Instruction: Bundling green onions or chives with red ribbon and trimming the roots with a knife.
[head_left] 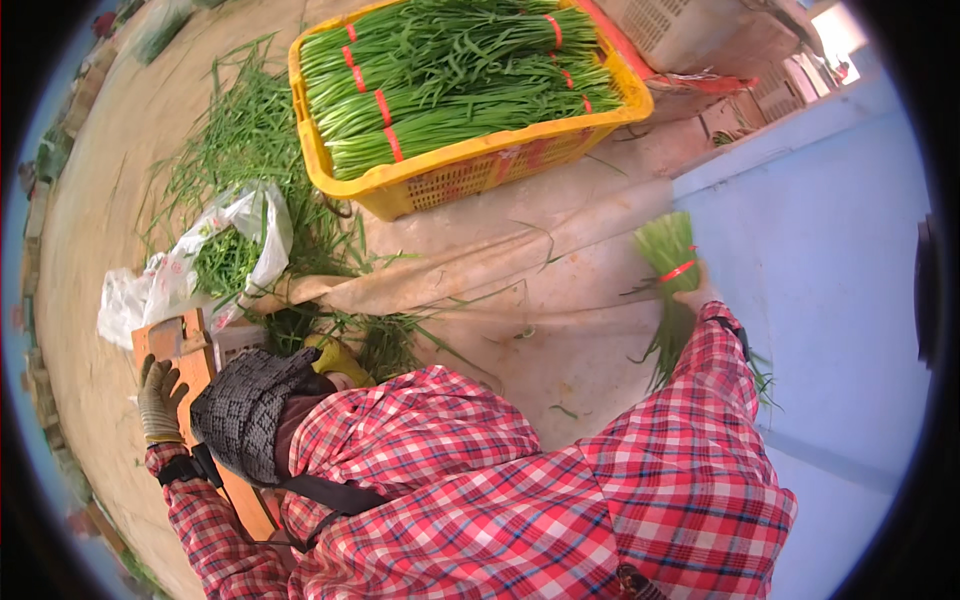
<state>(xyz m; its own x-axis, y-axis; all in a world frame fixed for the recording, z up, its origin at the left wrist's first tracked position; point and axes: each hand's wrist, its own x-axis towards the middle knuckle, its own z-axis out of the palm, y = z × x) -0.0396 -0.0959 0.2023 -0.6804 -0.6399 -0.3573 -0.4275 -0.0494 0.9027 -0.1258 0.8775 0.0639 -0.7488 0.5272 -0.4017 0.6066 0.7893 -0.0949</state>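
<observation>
A person in a red plaid shirt is gripping one bundle of green chives point(668, 262) (tied with a red band) in the right hand point(697, 296), fingers closed around its stems, holding it out over the pale floor. The gloved left hand point(158, 398) is resting open and empty on an orange wooden box point(190, 350), seemingly for support. One yellow crate point(470, 175) ahead is carrying roughly six banded bundles, stacked flat.

I see a produce-packing yard: a yellow crate point(470, 165) of red-banded green chive bundles point(450, 75) at upper centre, loose trimmings point(245, 140) strewn on bare ground at upper left.
</observation>
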